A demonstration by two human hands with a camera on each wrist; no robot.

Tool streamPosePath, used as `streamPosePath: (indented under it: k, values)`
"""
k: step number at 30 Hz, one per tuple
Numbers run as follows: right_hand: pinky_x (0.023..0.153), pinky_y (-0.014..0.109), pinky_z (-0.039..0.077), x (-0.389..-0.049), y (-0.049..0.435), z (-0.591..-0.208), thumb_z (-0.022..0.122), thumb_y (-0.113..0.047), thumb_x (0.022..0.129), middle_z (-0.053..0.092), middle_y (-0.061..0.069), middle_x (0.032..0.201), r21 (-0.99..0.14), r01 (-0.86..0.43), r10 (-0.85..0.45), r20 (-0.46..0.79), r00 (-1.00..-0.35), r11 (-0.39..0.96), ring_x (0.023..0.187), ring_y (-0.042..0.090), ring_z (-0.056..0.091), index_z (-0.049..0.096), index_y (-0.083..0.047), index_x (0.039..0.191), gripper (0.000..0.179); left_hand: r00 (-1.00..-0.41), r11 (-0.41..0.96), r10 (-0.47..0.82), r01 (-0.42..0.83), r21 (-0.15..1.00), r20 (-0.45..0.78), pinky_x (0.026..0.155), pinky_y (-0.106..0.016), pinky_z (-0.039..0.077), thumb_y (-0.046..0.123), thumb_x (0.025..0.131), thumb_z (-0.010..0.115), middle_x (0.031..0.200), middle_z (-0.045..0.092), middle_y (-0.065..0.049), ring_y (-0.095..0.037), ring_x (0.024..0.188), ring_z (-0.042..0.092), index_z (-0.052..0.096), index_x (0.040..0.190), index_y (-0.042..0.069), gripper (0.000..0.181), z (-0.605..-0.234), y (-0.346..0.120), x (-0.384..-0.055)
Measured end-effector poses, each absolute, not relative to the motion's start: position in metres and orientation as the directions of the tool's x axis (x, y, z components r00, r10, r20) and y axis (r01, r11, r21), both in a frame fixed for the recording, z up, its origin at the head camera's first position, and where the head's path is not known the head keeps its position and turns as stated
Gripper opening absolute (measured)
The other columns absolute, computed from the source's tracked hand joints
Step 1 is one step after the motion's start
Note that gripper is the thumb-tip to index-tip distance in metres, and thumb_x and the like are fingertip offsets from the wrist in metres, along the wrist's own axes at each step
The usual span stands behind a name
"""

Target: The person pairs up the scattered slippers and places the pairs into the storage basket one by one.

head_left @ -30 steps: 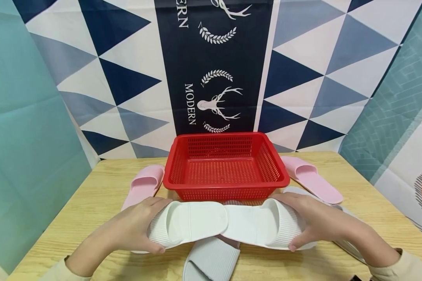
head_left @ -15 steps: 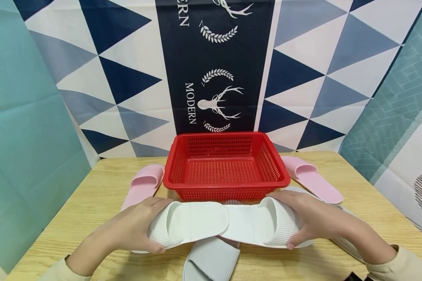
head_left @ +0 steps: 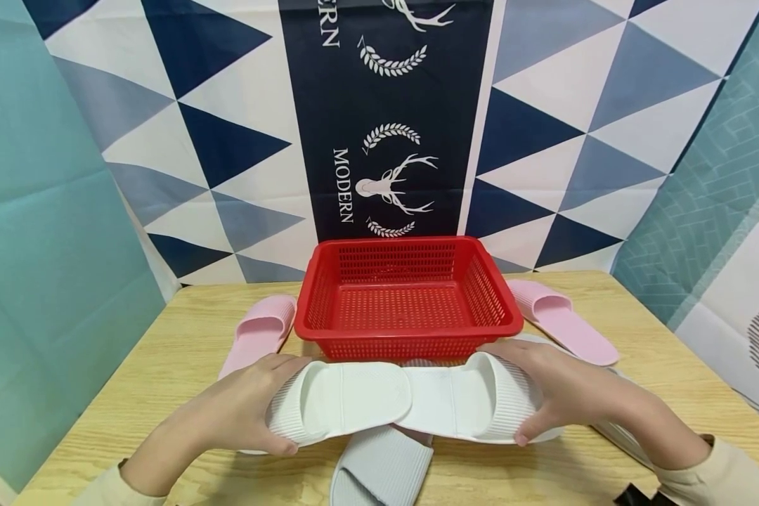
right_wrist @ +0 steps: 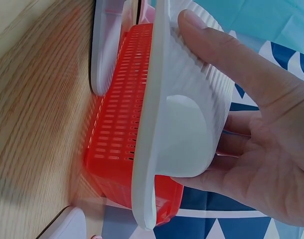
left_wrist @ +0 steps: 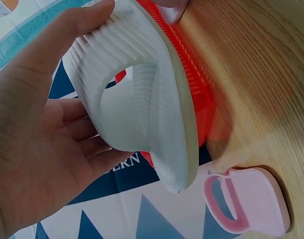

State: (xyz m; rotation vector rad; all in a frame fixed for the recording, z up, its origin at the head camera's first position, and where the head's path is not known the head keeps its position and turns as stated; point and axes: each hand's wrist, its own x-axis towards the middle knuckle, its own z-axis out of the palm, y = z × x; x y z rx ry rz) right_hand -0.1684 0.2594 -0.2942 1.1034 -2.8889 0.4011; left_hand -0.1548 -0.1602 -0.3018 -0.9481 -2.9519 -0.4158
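Note:
In the head view my left hand [head_left: 249, 404] grips the ribbed strap of a white slipper [head_left: 360, 399] from above. My right hand [head_left: 553, 386] holds a second white slipper [head_left: 445, 400] by its strap in the same way. The two slippers lie sideways with their heel ends meeting, the left one overlapping the right. Both are held above the table. In the left wrist view the thumb and curled fingers span the strap of the left slipper [left_wrist: 127, 59]. The right wrist view has the thumb on the strap of the right slipper [right_wrist: 202, 64], fingers around its far side.
A red perforated basket [head_left: 398, 306] stands behind the slippers. Pink slippers lie on its left [head_left: 259, 334] and right [head_left: 566, 323]. A grey slipper [head_left: 382, 467] lies below the held pair, and another light slipper [head_left: 626, 439] is partly hidden under the right arm. Patterned cloth [head_left: 228, 140] hangs behind.
The right hand and its slipper have shifted slightly left and up. The left hand stays practically still, and both hands keep their hold.

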Motion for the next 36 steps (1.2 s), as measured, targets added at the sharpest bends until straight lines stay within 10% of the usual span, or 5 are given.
streamPosePath:
  k: [36]
  values:
    - [0.096, 0.034, 0.05, -0.1704, 0.255, -0.2919, 0.082, -0.065, 0.056, 0.056, -0.01, 0.129, -0.279, -0.642, -0.652, 0.066, -0.755, 0.715, 0.113, 0.011, 0.054, 0.047, -0.019, 0.137, 0.099, -0.835, 0.8, 0.546, 0.544, 0.254, 0.068, 0.084, -0.033, 0.054, 0.043, 0.057, 0.087, 0.129, 0.057, 0.001, -0.011, 0.11, 0.053, 0.048, 0.137, 0.014, 0.093, -0.3031, -0.1591, -0.1513]
